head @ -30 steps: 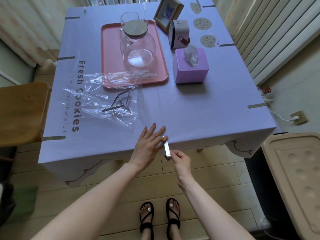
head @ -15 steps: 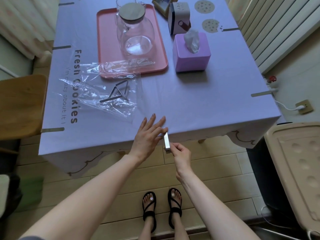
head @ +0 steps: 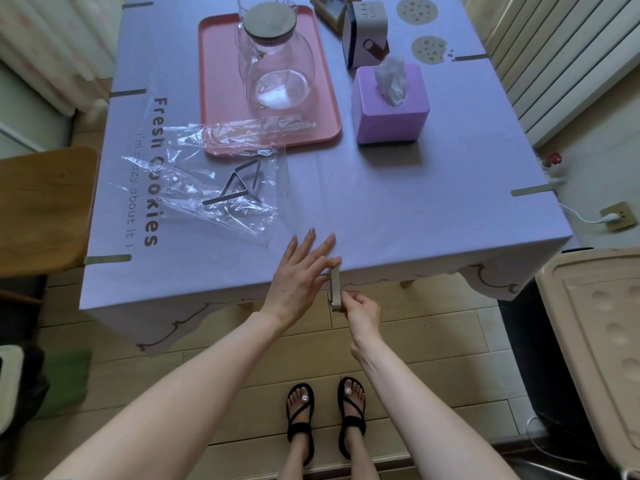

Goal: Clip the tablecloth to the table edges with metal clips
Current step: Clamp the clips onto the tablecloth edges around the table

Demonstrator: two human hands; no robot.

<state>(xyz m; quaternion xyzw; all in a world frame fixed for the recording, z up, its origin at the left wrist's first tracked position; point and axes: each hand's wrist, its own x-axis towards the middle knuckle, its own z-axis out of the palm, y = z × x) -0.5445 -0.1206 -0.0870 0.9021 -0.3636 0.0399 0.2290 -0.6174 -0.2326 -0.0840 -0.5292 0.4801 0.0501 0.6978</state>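
Progress: seeming well along. Showing left-edge clips [head: 107,259] seated, leaving a spare clip [head: 225,198] lying in its bag [head: 180,188]; pressing the tablecloth [head: 381,209] flat with the spread left hand [head: 298,275]; pinching the front-edge clip [head: 335,285] in the right hand [head: 362,308], seemingly not yet seated; right-edge clips [head: 531,191] gripping.

Your count: two hands, left hand [head: 298,278] and right hand [head: 363,308]. One tablecloth [head: 381,209]. Metal clips: five seated, three left-edge clips [head: 138,4] [head: 127,93] [head: 108,259], two right-edge clips [head: 471,58] [head: 530,191]. One near-edge clip [head: 335,285] pinched in your right hand. Loose clips [head: 228,192] on the clear wrapper [head: 194,209] look like two overlapping, can't confirm. One pink tray [head: 218,81], one glass jug [head: 277,81], one tissue box [head: 389,116], one white box [head: 365,29], one picture frame [head: 325,12]. Two printed cookies [head: 417,10] [head: 428,50]. One wooden chair [head: 45,209]. One wall socket [head: 618,216]. Two sandals [head: 299,427] [head: 351,410].
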